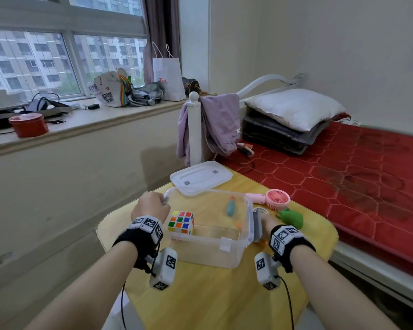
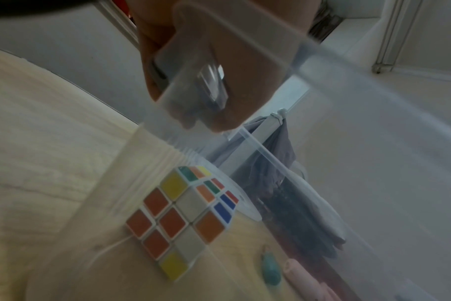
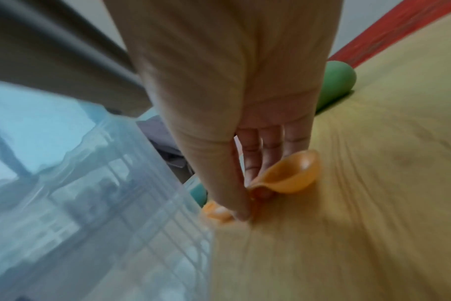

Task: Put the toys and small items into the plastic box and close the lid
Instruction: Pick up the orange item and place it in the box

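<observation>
Inside the box [image 1: 234, 252] sits a cube [image 1: 181, 222]. The left hand [image 1: 150, 207] grips the box's left latch; right of the box, the right hand [image 3: 232, 101] pinches an orange scoop [image 3: 288, 175].

**Bedroom in a flat**

Looks like a lived-in bedroom. On the right, a bed [image 1: 343, 177] with red mattress, a pillow [image 1: 296, 108] on folded bedding, and a purple garment [image 1: 221, 122] slung over the white bedpost. Far left, a window [image 1: 57, 44] facing apartment blocks, its sill [image 1: 86, 122] cluttered with bags [image 1: 168, 77], cables and a red tin [image 1: 28, 125]. Near, a small yellow table [image 1: 210, 294].
</observation>
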`<state>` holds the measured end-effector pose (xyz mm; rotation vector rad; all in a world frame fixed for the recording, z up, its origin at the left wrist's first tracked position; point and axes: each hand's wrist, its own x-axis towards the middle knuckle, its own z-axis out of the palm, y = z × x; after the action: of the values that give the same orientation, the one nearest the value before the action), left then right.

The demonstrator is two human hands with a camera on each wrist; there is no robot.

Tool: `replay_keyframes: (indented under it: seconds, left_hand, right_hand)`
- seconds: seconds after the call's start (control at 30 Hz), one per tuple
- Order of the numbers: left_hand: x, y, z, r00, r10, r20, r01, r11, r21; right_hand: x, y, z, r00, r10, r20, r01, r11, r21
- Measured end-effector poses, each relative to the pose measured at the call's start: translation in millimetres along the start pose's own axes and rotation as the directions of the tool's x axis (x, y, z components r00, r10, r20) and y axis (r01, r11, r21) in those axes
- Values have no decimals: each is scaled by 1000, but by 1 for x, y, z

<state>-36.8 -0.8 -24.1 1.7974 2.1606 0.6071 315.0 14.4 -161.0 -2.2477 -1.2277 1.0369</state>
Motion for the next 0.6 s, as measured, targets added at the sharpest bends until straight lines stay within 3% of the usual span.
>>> replay_keyframes:
  seconds: [0.1,0.17,0.27,0.33,0.4,0.47,0.53,0.6]
  left_hand:
    - [0,0,0,1000,2,-14,-2,1000,-7]
    - [1,1,1,1000,9,-11,-9,1000,-12]
    - [1,1,2,1000,1,-12,-1,1000,-12]
    - [1,2,3,1000,-6,-13,6,1000,-13]
    - [0,4,3,1000,-12,-12,12,1000,-12]
    - [-2,7,4,1000,-15,-17,15,1000,-6]
    - [-5,9,5,999,-24,-23,24,1000,0]
    - [-7,9,5,999,-30,-23,30,1000,6]
  right_hand:
    - [-75,-49,-23,965,-249,-82,255,963,81]
    - [-94,-65,-45,935,-318,-158,349,904,246]
    - [-110,-88,-82,839,-377,-393,513,789,338]
    - [-122,-107,-98,802,-433,-412,581,728,364]
    - [-136,-126,-104,789,-549,-277,615,706,351]
    - [-149,-143,-102,773,-634,-38,618,738,272]
    - [-158,-156,-93,755,-606,250,568,796,212]
    - [-163,-165,-78,752,-481,451,472,870,141]
